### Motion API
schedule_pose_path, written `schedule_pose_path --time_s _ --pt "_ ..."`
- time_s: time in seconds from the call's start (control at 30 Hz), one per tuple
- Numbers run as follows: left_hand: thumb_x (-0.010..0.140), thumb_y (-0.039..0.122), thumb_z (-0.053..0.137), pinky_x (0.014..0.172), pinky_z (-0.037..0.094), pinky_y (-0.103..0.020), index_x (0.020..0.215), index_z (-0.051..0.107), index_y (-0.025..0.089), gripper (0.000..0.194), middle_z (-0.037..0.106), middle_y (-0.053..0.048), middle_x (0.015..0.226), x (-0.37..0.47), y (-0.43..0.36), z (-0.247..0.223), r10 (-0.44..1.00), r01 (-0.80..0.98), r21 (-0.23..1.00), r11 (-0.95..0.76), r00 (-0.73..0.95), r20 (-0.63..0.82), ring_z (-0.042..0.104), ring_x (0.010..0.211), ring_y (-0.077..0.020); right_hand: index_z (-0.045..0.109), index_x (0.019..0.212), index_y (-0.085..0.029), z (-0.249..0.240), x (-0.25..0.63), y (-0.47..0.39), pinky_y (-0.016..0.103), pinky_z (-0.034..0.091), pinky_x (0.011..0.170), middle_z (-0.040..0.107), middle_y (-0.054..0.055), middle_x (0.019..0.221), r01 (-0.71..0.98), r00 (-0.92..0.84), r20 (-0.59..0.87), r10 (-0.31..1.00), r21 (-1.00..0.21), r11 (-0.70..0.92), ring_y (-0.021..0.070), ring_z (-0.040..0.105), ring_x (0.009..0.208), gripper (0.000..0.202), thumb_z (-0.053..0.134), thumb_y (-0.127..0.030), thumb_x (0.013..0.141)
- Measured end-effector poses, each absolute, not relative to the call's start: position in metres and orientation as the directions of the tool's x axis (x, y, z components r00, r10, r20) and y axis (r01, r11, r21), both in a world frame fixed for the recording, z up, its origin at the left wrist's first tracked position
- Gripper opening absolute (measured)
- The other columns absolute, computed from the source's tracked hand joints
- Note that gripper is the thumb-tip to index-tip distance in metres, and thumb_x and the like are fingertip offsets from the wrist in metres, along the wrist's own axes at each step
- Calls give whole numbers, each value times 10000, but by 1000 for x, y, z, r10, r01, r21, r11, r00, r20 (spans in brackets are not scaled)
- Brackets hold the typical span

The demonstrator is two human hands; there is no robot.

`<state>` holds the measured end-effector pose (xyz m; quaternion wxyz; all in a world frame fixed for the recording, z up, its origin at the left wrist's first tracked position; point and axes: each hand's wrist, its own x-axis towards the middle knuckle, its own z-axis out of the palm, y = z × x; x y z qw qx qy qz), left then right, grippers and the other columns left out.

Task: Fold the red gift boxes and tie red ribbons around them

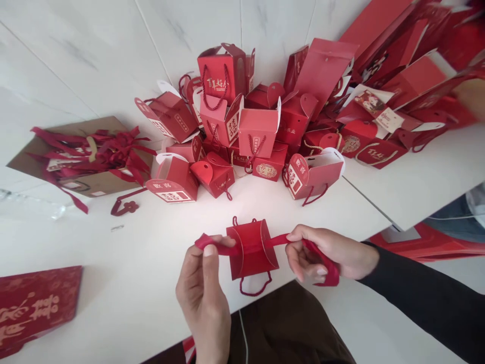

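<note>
A small red gift box (253, 262) with rope handles stands open at the table's near edge, its inside facing me. Through slots in its two curved side flaps runs a red ribbon (278, 240). My left hand (206, 283) pinches the ribbon's left end between thumb and fingers, just left of the box. On the other side, my right hand (318, 250) has the ribbon pinched between thumb and forefinger, and its tail loops down past the curled fingers. The middle of the ribbon crosses the box opening.
Many red gift boxes (257, 131) are piled along the tiled wall. A brown cardboard box (102, 184) full of red ribbons sits at the left, with a flower-shaped piece (131, 207) beside it. A flat red bag (41, 306) lies at the near left.
</note>
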<state>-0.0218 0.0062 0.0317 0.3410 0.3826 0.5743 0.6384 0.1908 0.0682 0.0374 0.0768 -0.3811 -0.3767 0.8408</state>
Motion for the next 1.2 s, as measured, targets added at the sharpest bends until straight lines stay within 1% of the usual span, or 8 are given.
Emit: schedule_pose_path --time_s 0.1,0.27,0.43,0.53,0.63,0.8,1.03,1.2 --pt "1006 340 564 812 522 -260 891 707 220 220 721 -1 848 -20 11 37 919 131 980 -151 -347 188 661 837 -138 703 683 -124 52 190 69 231 335 532 444 -19 494 305 -589 -568 575 -815 -492 102 364 487 556 356 -431 991" --pt "1010 344 541 556 414 -223 803 660 199 279 603 32 647 -15 24 28 981 175 973 -151 -94 169 516 576 -94 722 843 -142 84 195 71 216 321 487 492 -39 523 579 -522 -618 588 -763 -287 88 373 457 460 501 -515 998" --pt "1008 280 500 639 475 -262 1010 688 205 202 671 -14 806 -14 25 22 980 249 950 -187 116 162 594 700 -140 732 758 -128 99 187 77 244 402 545 478 -27 461 531 -622 -561 546 -815 -233 103 442 442 646 411 -619 1029" --pt "969 239 522 669 481 -292 909 656 199 152 679 -38 841 -13 22 26 958 290 926 -243 220 182 605 748 -171 719 777 -140 106 173 80 243 402 562 568 -1 576 441 -699 -424 576 -890 -121 104 484 506 590 467 -616 1018" --pt "986 322 527 570 399 -267 748 593 198 277 584 -2 683 -11 22 26 978 309 932 -191 140 153 498 613 -139 693 817 -169 110 165 82 250 387 535 569 -2 633 352 -692 -227 685 -935 47 108 464 515 580 383 -599 1053" --pt "1016 441 491 597 442 -268 865 648 199 325 616 -9 726 -9 23 24 998 128 991 -32 53 25 539 640 -146 569 1372 -246 95 171 87 284 478 650 687 40 961 432 -645 -88 759 -861 267 163 601 723 365 490 -346 1029" --pt "1005 513 489 650 537 -299 737 679 211 446 675 -31 706 -10 21 30 995 148 985 82 -60 -74 653 679 -173 694 938 -209 94 184 86 264 413 595 651 -12 729 521 -601 -188 777 -830 202 141 557 632 217 534 -338 1005" --pt "948 381 630 846 582 -361 953 776 257 192 761 -45 947 -22 23 29 999 236 971 -32 -23 38 720 925 -214 685 1208 -217 91 184 82 319 474 737 714 69 1110 503 -658 -119 743 -804 316 176 611 764 326 506 -428 1037"
